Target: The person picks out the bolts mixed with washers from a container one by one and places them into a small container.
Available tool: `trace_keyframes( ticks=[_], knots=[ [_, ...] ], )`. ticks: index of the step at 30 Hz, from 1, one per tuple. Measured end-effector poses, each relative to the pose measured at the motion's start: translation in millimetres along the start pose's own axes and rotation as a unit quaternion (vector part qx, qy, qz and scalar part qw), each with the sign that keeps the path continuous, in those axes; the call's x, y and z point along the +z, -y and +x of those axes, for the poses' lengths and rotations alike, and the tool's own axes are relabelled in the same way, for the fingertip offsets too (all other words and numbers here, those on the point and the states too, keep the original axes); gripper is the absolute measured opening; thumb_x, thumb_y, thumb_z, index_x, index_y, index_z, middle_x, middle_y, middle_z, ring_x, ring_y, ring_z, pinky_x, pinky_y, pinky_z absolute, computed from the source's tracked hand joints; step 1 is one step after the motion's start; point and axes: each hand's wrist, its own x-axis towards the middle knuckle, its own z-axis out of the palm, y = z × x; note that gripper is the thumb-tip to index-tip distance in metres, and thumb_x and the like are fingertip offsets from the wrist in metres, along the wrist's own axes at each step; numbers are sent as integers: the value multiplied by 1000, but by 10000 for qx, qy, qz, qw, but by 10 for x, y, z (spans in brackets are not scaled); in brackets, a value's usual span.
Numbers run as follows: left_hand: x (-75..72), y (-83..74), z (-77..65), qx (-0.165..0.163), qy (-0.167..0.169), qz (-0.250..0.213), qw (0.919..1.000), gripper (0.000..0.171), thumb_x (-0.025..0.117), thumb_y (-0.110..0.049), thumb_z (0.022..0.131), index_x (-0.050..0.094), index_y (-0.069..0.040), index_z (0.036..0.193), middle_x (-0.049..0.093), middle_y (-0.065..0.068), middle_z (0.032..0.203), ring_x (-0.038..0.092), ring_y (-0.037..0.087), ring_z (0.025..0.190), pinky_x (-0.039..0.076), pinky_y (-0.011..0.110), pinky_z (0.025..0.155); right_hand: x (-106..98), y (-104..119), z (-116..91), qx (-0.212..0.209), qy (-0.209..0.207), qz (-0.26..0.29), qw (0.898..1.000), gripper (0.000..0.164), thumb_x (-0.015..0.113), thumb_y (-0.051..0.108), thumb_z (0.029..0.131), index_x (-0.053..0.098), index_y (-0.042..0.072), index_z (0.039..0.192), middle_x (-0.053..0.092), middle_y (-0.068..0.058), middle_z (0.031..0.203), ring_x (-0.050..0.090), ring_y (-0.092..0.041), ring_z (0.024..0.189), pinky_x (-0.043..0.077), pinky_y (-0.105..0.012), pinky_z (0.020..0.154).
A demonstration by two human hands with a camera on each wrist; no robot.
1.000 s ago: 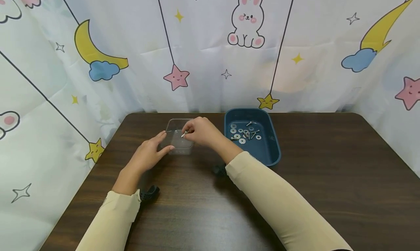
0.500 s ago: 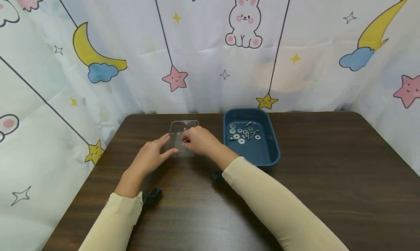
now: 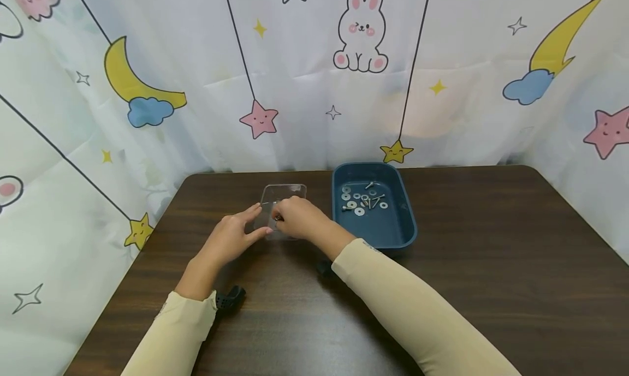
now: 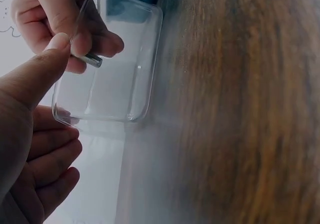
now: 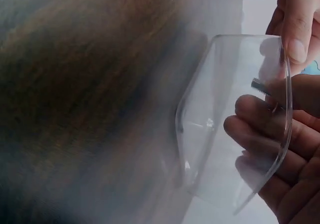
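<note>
A clear plastic box [image 3: 295, 189] stands on the dark wood table, left of a blue tray. My left hand [image 3: 228, 238] holds it at the near left corner, thumb on one wall and fingers on the other, as the left wrist view [image 4: 35, 144] shows. My right hand [image 3: 300, 218] reaches into the box, pinching a small silver bolt between thumb and fingers. The bolt's threaded end [image 4: 93, 60] sticks out of the pinch in the left wrist view; the right wrist view shows that bolt [image 5: 260, 87] too. The fingers hide the bolt's other end.
To the right stands the blue tray [image 3: 383, 231], with several loose washers [image 3: 360, 212] and bolts [image 3: 375, 202] on its floor. Behind the table's back edge hangs a white printed curtain [image 3: 304, 130]. Wood tabletop [image 3: 491, 256] stretches right of the tray.
The right hand has lowered the bolt into the box. The box and left hand have shifted slightly right and nearer; the tray's contents look the same.
</note>
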Motion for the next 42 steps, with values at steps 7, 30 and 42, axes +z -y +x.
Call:
trace_keyframes(
  ticks=[7,30,42],
  knots=[
    [10,-24,-9,101,-48,30,9999,70,65,-47,93,45,-6,147,41,11,154,57,34,126,52,48,93,94,1,7,171,-211,570,9980,18,60,16,98,75,12,108,73,-1,103,62,-10,74,53,-24,70],
    [27,-8,-9,106,-97,3,9999,70,65,-46,93,47,-5,146,42,11,153,57,34,125,51,51,95,190,44,56,598,3,798,9950,24,53,23,102,75,14,108,72,2,97,59,-9,72,51,-27,71],
    [11,-13,-3,170,-31,-104,9998,69,66,-44,93,46,-4,146,41,11,154,53,34,129,49,51,98,168,37,79,629,263,678,9954,30,48,22,103,77,17,103,67,8,81,60,-10,68,48,-28,70]
  ],
)
